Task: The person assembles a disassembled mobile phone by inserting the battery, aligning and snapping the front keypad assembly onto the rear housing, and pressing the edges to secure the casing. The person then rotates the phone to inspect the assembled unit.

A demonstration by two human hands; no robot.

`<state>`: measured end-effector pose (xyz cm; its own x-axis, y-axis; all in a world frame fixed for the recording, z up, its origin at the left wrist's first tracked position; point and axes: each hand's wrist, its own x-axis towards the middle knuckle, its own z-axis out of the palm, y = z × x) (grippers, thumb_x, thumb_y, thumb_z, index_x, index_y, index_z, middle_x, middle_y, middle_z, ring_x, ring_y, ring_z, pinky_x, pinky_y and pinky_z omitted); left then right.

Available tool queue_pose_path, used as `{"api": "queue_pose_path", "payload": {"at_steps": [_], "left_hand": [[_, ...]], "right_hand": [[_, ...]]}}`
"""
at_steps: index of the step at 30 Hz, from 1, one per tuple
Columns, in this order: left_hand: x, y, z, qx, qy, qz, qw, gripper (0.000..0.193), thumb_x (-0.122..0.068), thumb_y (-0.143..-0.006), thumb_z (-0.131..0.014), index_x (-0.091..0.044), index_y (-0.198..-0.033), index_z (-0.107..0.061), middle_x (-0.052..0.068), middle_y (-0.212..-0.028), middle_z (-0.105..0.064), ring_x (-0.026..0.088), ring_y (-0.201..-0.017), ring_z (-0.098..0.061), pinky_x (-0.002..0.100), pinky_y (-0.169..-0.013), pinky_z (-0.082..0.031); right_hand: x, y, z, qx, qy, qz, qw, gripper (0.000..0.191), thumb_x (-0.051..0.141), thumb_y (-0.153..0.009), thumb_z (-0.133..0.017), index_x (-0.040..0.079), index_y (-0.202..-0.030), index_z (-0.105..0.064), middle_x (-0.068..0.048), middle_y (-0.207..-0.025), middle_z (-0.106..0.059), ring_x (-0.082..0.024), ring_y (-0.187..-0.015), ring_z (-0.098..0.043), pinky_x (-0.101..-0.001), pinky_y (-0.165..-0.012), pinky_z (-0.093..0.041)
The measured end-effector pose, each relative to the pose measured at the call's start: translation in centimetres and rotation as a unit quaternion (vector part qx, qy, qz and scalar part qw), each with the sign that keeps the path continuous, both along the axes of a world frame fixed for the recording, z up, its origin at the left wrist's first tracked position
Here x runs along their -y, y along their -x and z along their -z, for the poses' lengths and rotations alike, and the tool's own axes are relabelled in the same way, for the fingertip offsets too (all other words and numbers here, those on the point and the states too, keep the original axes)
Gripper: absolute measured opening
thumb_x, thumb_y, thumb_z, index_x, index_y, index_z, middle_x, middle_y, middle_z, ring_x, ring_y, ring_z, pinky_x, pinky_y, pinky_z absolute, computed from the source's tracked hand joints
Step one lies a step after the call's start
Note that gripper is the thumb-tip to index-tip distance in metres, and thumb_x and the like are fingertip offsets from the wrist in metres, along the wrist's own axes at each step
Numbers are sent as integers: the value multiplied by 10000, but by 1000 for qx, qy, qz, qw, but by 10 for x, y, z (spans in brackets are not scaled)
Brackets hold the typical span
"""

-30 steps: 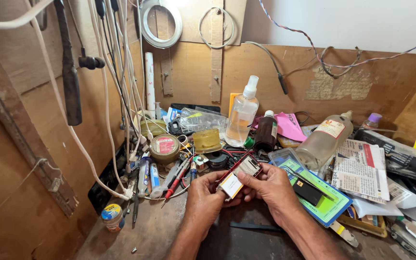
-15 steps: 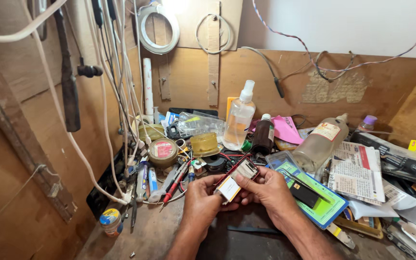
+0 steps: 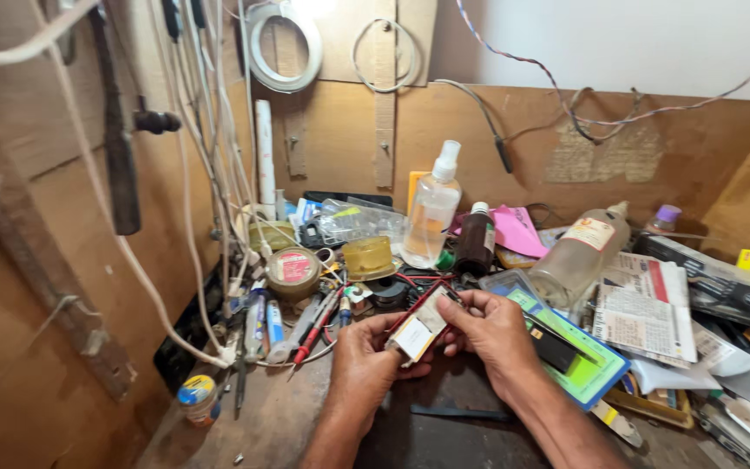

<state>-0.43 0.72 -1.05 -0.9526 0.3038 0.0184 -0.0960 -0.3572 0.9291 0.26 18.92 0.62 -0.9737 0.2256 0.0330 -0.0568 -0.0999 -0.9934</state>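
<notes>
- Head view: your left hand point(image 3: 366, 360) and right hand point(image 3: 492, 334) both have their fingers curled tight around a small flat battery pack point(image 3: 418, 328), held just above the near edge of the bench.
- Thin wires seem to trail from its far end, though it is hard to tell; pull hard and they could tear.
- If it slips, it drops among the screwdrivers point(image 3: 310, 326) on the left.
- The spray bottle point(image 3: 431, 213) stands far behind; a stray elbow could tip it.

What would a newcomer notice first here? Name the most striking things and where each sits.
At centre, the left hand and right hand together hold a small flat battery pack over the cluttered workbench. Behind them stands a clear spray bottle, and a tangle of white cables hangs down the left wall.
</notes>
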Motion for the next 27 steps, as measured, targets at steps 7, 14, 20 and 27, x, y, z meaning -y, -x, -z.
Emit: {"api": "queue_pose_path", "payload": {"at_steps": [7, 14, 20, 27], "left_hand": [[1, 1, 1, 5, -4, 1, 1000, 329, 15, -868, -682, 39, -1194, -723, 144, -954, -800, 206, -760, -781, 342, -665, -675], [1, 1, 0, -4, 6, 0, 1000, 339, 8, -862, -690, 36, -1199, -724, 140, -952, -800, 204, -751, -774, 343, -657, -669], [2, -1, -1, -8, 8, 12, 1000, 345, -1, -863, -686, 36, -1203, -724, 141, -958, -802, 198, -750, -778, 339, -661, -674], [2, -1, -3, -5, 6, 14, 1000, 347, 5, -857, -672, 28, -1199, -726, 138, -968, -803, 202, -778, -784, 337, -671, -679]], "right_hand": [[8, -7, -4, -38, -46, -34, 998, 222, 149, -826, -815, -11, -960, -741, -62, -737, -747, -99, -575, -631, -256, -488, -487], [3, -5, -4, -26, -29, -28, 999, 254, 206, -868, -757, -9, -1003, -743, -65, -755, -758, -110, -577, -653, -258, -505, -505], [-3, 3, 0, -32, -46, 20, 998, 320, 266, -916, -719, -36, -1001, -782, -70, -764, -763, -106, -564, -621, -264, -496, -494], [2, 3, -1, -35, -109, 68, 991, 330, 261, -925, -738, -52, -1000, -811, -101, -757, -755, -125, -549, -604, -285, -487, -485]]}}
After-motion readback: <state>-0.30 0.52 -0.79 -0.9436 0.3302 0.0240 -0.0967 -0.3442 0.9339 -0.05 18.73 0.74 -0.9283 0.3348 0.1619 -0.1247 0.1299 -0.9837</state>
